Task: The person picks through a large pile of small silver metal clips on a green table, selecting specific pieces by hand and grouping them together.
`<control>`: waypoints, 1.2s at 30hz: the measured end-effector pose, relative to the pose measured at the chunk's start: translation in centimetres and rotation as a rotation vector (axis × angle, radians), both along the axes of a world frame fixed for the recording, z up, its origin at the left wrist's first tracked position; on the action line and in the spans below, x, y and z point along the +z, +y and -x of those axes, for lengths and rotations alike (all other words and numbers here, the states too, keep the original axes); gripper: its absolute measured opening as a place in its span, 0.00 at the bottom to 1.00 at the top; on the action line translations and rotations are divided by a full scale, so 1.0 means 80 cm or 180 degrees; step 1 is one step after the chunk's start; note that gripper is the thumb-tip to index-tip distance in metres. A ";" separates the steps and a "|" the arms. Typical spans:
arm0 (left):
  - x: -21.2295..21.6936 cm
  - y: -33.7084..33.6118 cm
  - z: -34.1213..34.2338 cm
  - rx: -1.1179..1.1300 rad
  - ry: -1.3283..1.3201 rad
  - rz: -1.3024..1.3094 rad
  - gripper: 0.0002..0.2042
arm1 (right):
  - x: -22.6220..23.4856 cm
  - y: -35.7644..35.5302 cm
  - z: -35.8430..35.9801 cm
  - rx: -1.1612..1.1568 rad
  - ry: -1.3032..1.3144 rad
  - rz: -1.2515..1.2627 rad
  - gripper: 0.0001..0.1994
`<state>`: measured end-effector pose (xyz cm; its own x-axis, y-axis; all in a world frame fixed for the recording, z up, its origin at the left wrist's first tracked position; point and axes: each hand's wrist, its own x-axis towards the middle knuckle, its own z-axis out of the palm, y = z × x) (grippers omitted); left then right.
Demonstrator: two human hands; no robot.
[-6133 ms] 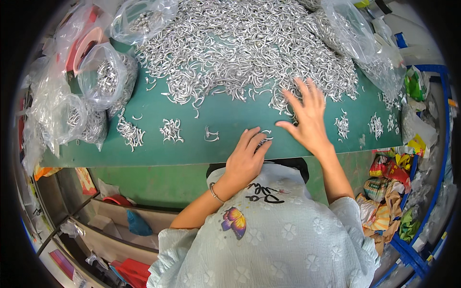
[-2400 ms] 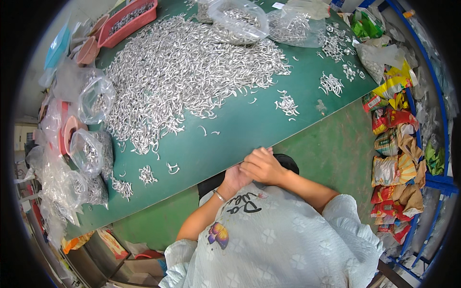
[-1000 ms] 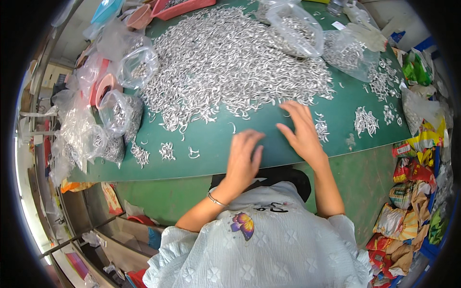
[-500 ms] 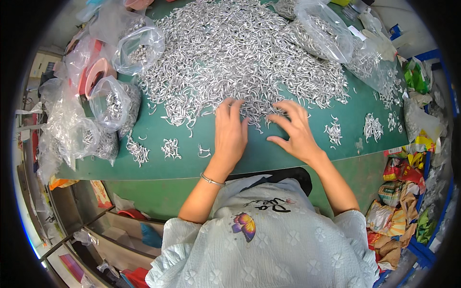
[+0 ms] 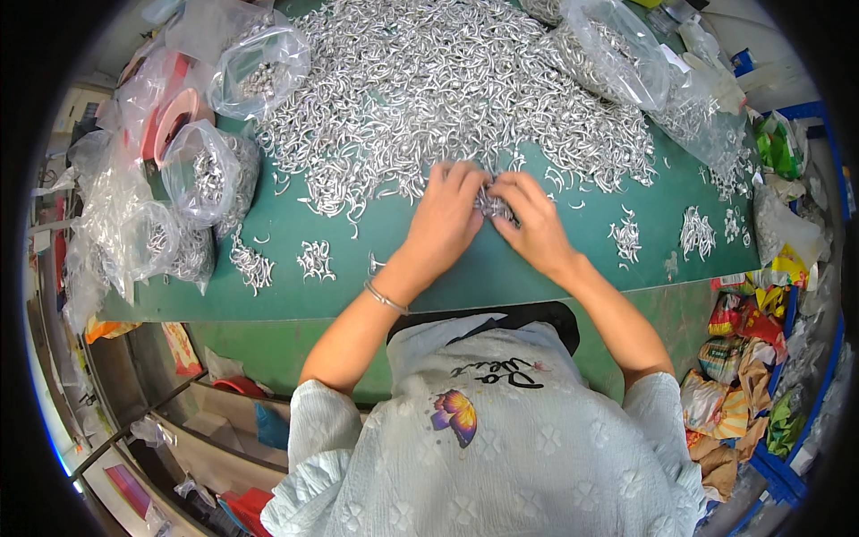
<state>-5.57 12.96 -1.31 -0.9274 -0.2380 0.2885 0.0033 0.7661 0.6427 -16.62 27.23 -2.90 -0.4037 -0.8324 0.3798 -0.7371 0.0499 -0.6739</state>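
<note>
A large heap of small curved silvery metal pieces (image 5: 420, 98) covers the far and middle part of the green table (image 5: 322, 291). At the heap's near edge my left hand (image 5: 445, 215) and my right hand (image 5: 534, 222) have come together. Their curled fingers press a clump of metal pieces (image 5: 492, 206) between them; the fingertips partly hide it. Near my left wrist lie a few loose pieces (image 5: 376, 263), partly covered by the hand and forearm.
Small piles (image 5: 252, 266), (image 5: 315, 260) lie to the left, and other piles (image 5: 625, 238), (image 5: 696, 234) to the right. Open plastic bags of metal parts (image 5: 208, 179) crowd the left side. Another filled bag (image 5: 617, 54) lies at the far right. Crumpled packets (image 5: 716, 403) stand beside the table.
My hands have moved toward each other, the left one to the right. Spread fingers have curled in, and a clump of metal pieces is now gathered between them.
</note>
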 end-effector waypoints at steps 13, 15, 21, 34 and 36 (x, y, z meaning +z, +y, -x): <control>0.055 -0.104 0.054 0.0754 0.0494 -0.3970 0.18 | 0.074 -0.039 0.096 0.0013 -0.4064 0.0585 0.17; 0.058 -0.107 0.051 0.0794 0.0684 -0.3788 0.21 | 0.073 -0.026 0.104 -0.0092 -0.3035 0.0410 0.19; 0.049 -0.086 0.023 0.0895 0.0351 -0.0278 0.22 | 0.062 0.039 0.053 -0.0480 0.0088 -0.0890 0.24; -0.004 -0.013 -0.015 0.0601 -0.0243 0.1169 0.16 | 0.025 0.017 0.014 -0.0521 -0.0386 0.0126 0.06; 0.002 -0.013 -0.018 0.0817 -0.0233 0.1303 0.16 | 0.030 0.018 0.028 -0.1013 -0.1489 0.0019 0.05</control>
